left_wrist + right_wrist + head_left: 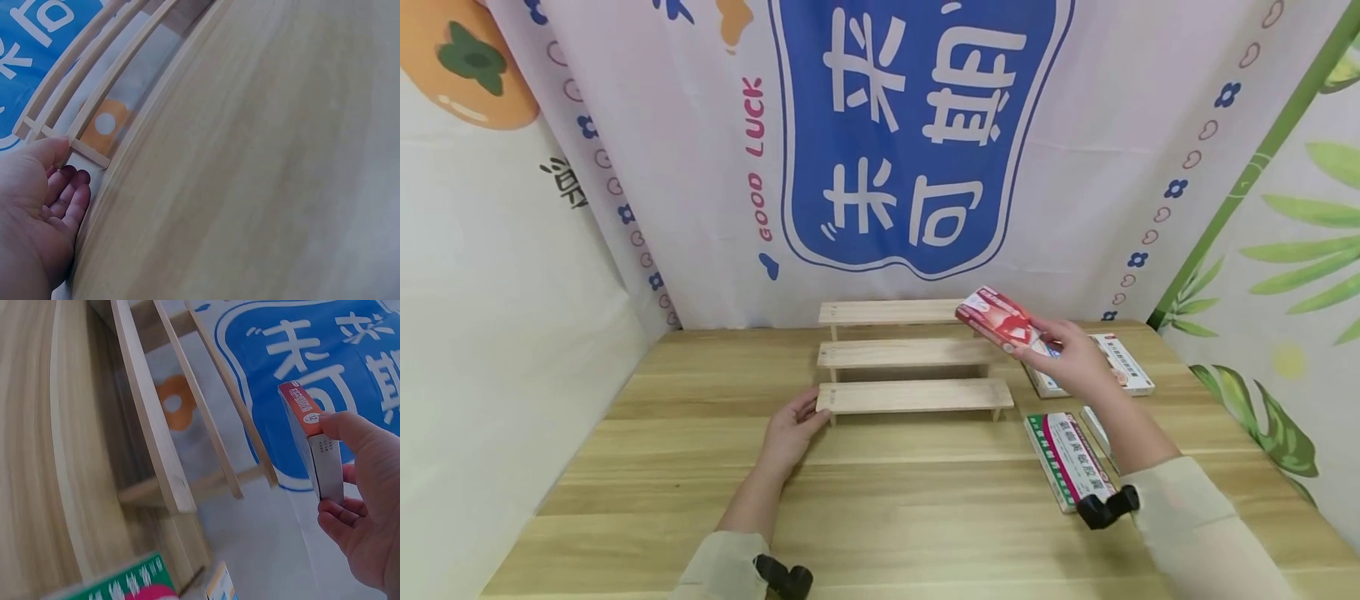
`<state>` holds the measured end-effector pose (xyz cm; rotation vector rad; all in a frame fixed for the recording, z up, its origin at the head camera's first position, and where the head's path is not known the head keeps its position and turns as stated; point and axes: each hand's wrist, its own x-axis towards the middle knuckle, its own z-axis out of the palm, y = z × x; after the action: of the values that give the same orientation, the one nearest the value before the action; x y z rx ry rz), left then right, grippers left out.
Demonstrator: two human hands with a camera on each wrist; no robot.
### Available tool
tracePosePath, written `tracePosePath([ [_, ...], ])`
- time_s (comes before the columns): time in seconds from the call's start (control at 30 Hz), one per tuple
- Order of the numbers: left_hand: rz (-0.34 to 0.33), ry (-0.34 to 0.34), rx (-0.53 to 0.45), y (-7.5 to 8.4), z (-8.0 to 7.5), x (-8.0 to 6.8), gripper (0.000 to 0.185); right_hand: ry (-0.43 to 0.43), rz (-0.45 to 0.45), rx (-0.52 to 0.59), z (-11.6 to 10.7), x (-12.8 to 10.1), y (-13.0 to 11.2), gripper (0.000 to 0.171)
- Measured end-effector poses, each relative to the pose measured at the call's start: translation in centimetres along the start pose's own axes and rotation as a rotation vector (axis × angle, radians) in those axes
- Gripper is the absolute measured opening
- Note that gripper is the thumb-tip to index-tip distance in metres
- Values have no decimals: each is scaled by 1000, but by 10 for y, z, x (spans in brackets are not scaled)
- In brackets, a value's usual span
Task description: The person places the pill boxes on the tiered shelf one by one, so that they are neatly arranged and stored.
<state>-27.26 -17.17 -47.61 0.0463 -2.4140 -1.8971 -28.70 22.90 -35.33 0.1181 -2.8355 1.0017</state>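
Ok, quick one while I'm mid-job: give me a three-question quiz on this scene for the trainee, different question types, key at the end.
1. True or false: the right hand holds the red box in its grip above the table.
2. Which part of the wooden step rack does the left hand touch?
A. top step
B. middle step
C. left end of the lowest step
3. Fill in: the green and pink box lies flat on the ____.

Key
1. true
2. C
3. table
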Motion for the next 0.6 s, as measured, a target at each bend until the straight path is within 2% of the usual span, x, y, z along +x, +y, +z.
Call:
tracePosePath([
  [0.27,-4,4,-12,-2,0,0,49,-57,-56,91,29,22,-30,79],
  [0.43,-9,2,-22,-1,0,-1,48,-65,-98,82,46,35,-49,77],
  [0.6,-12,5,-17,1,0,-2,46,-79,-101,66,61,44,-65,77],
])
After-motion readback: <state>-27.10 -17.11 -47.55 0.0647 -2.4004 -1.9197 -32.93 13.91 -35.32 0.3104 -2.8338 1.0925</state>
